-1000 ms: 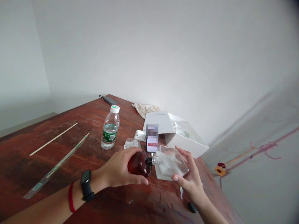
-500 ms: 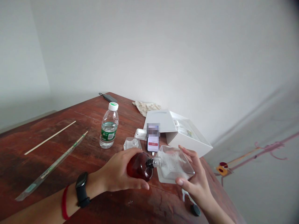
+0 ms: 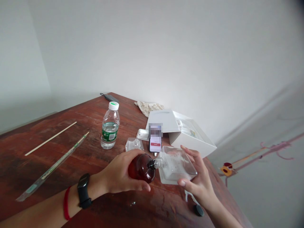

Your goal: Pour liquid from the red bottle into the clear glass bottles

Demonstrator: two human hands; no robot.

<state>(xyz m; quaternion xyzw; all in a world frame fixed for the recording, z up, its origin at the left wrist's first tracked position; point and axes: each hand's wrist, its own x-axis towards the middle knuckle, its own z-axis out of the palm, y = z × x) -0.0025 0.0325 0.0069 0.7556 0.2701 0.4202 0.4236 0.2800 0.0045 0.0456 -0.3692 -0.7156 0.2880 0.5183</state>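
Observation:
My left hand [image 3: 125, 172] is wrapped around a dark red round bottle [image 3: 142, 169], tilted so its black neck points right. In my right hand [image 3: 198, 175] a clear square bottle [image 3: 177, 166] lies on its side, its threaded neck pointing left. The two necks meet mouth to mouth, over the table. White foam or a cloudy film shows inside the clear bottle. Beneath my right hand lie a black cap [image 3: 198, 210] and a pale strip, partly hidden by the hand. Behind the red bottle a small clear glass piece [image 3: 134, 144] rests on the table.
A water bottle [image 3: 110, 126] with a green label stands left of centre. Further left lie a bare chopstick [image 3: 51, 138] and a wrapped pair [image 3: 54, 166]. A phone [image 3: 155, 142], a white earphone case [image 3: 142, 134], an open white box [image 3: 190, 139] and a cloth [image 3: 147, 107] sit behind.
Both bottles stay joined at the necks, with hardly any movement of the hands. The whole view has shifted very slightly.

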